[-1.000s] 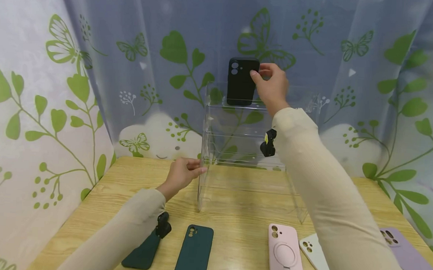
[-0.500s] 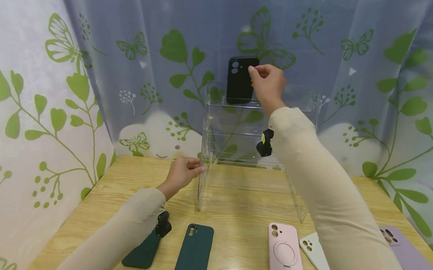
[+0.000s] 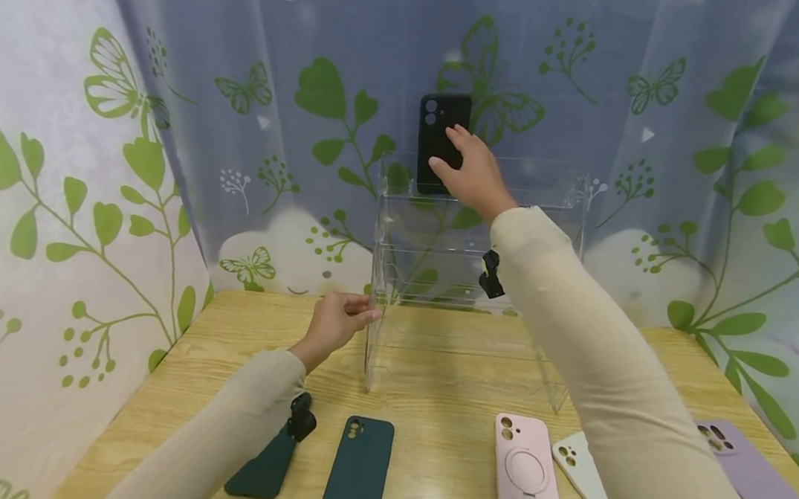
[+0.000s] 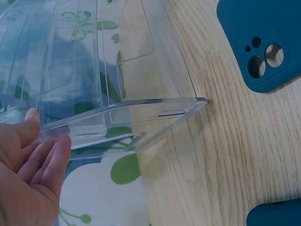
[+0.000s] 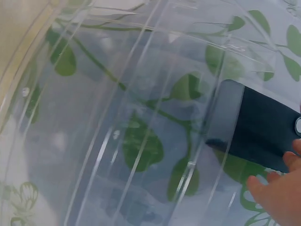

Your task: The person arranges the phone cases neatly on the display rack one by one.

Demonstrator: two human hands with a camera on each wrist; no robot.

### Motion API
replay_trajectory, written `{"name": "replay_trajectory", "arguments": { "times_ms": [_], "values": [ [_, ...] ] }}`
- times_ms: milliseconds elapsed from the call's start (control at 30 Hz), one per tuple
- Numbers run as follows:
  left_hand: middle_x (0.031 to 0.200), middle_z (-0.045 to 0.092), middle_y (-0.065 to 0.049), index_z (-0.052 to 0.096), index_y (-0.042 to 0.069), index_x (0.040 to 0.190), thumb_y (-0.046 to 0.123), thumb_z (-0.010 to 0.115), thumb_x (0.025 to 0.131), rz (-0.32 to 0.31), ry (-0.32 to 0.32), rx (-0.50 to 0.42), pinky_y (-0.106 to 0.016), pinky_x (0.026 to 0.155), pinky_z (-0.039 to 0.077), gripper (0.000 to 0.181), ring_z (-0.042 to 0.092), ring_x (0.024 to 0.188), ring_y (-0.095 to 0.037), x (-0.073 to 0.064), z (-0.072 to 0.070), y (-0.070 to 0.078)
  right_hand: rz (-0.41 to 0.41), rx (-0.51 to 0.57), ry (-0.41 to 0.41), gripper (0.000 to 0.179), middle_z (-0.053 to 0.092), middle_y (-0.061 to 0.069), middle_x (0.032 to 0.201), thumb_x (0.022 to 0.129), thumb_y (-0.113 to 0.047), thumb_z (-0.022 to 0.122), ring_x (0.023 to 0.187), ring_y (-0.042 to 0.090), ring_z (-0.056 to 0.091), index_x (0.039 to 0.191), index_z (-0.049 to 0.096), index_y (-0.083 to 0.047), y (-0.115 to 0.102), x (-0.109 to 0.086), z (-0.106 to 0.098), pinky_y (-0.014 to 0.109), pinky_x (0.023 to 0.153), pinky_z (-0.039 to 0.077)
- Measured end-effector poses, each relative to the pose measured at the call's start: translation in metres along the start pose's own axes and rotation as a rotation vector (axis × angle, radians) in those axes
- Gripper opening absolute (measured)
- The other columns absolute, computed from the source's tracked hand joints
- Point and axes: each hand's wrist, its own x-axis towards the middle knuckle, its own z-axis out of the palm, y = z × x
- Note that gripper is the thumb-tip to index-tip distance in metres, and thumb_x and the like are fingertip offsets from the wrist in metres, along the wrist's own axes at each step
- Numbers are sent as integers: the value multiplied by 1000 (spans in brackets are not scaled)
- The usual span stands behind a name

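Observation:
A black phone case (image 3: 432,138) stands on the top tier of a clear acrylic display stand (image 3: 378,241), leaning back near its left end. My right hand (image 3: 475,172) is in front of the case's right half, thumb and fingers spread apart and the fingertips right at its face. In the right wrist view the case's lower end shows through the clear front lip, with the fingers (image 5: 291,162) along its edge. Lower down, my left hand (image 3: 332,322) pinches the stand's left side panel (image 4: 117,104) between thumb and fingers.
On the wooden table (image 3: 434,385) before the stand lie two dark green phone cases, one (image 3: 360,464) in the open and one (image 3: 266,463) partly under my left sleeve. To the right are pink (image 3: 529,471), white (image 3: 580,466) and purple (image 3: 758,473) cases. A printed curtain (image 3: 276,162) hangs behind.
My right hand has let go of the black case's right edge, spread its fingers and moved left and down across its face. The case leans slightly differently. My left hand has stayed put.

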Motion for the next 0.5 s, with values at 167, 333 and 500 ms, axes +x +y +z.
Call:
{"name": "replay_trajectory", "arguments": {
  "times_ms": [167,333,500],
  "values": [
    [119,66,-14,61,3,128,23,71,88,0,-3,-14,-34,78,58,46,66,102,-27,0,1,-1,26,-21,-137,73,-7,-3,161,100,-44,45,148,27,1,156,6,-18,7,-1,7,50,119,13],
    [119,66,-15,62,3,128,23,72,88,3,-6,-15,-35,79,58,46,66,102,-27,0,0,-2,33,-12,-168,75,-11,-4,161,100,-43,46,148,26,1,156,3,-18,10,-1,11,51,119,14],
    [119,66,-15,62,3,127,23,72,87,8,4,-16,-35,79,58,46,67,101,-27,0,-1,-2,28,-12,-168,75,-10,-6,161,100,-43,47,148,25,1,156,4,-17,10,-1,12,51,118,14]
  ]
}}
